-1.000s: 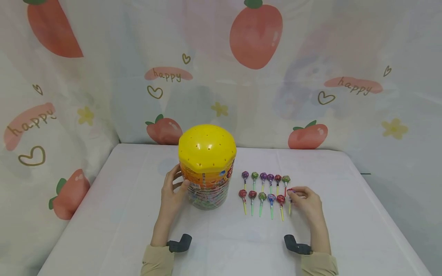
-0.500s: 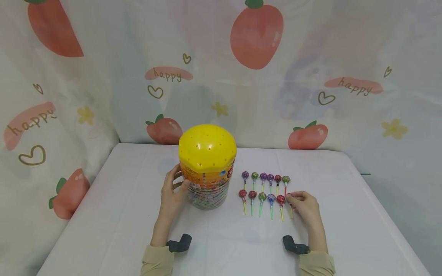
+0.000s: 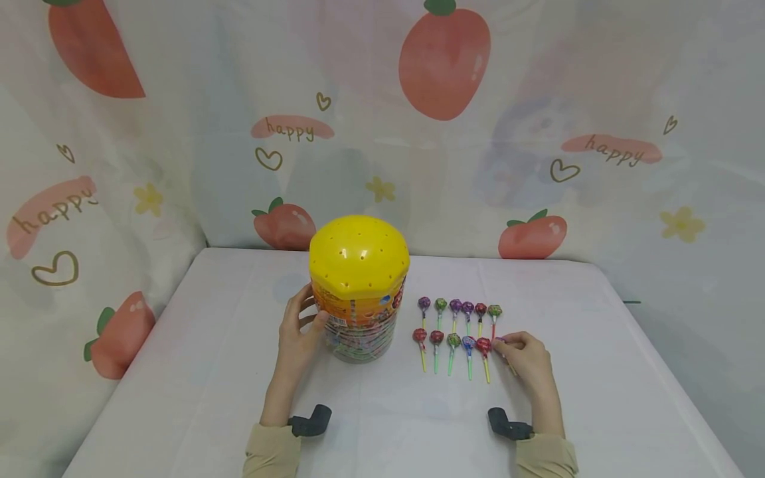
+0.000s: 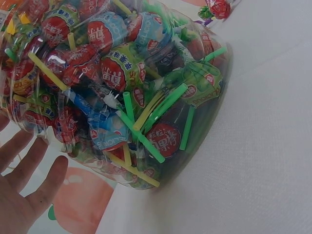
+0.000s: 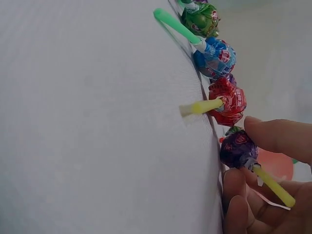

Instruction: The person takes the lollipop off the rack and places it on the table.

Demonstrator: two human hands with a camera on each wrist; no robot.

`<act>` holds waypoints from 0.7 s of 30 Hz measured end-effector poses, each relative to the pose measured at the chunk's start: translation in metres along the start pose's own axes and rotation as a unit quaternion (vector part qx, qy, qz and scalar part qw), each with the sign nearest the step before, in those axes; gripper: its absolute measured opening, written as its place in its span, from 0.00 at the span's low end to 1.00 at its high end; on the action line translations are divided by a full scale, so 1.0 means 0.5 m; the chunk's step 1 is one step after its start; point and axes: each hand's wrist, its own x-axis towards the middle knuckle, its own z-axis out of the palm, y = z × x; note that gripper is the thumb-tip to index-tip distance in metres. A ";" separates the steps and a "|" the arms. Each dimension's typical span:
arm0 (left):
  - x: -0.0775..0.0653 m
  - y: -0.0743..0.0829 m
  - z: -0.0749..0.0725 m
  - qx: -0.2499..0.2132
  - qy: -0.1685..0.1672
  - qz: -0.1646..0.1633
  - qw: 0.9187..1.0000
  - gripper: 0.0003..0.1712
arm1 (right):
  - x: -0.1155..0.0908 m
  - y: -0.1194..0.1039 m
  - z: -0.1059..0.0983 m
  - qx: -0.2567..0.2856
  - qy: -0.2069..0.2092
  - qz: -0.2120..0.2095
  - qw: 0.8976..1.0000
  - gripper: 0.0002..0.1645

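Observation:
A big clear plastic jar [image 3: 361, 338] with a yellow lid [image 3: 358, 255] stands upright on the table, filled with wrapped lollipops. My left hand [image 3: 299, 335] lies against the jar's left side, its fingers fairly straight in the left wrist view. To the right of the jar, lollipops lie in two rows with their sticks toward me. At the right end of the front row, my right hand [image 3: 528, 358] pinches a purple-wrapped lollipop [image 5: 239, 148] by its head between thumb and fingers. Its yellow stick points out. Beside it lies a red lollipop [image 5: 228, 102] with a yellow stick.
A blue lollipop [image 5: 217, 57] and a green one [image 3: 454, 340] lie further left in the front row. The back row ends at a green lollipop [image 3: 495, 310] with a red stick. A patterned cloth [image 3: 442, 186] hangs behind the white table [image 3: 382, 425].
My right hand has moved slightly left and toward me with the purple lollipop, whose stick now slants. The neighbouring red lollipop has shifted slightly left. The left hand and jar have stayed put.

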 end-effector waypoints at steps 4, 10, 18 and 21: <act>0.000 0.001 0.000 0.001 -0.001 0.002 1.000 0.34 | -0.003 0.001 -0.004 0.002 -0.007 -0.003 1.000 0.27; -0.001 0.001 0.001 -0.002 -0.004 0.002 1.000 0.34 | -0.009 0.002 -0.012 0.006 -0.015 -0.005 1.000 0.27; -0.001 0.005 0.002 0.002 -0.004 -0.001 1.000 0.35 | -0.016 -0.017 -0.032 -0.002 0.014 -0.005 1.000 0.29; -0.001 0.005 0.000 0.005 -0.003 0.001 1.000 0.35 | -0.020 -0.031 -0.038 0.000 0.045 -0.022 0.999 0.29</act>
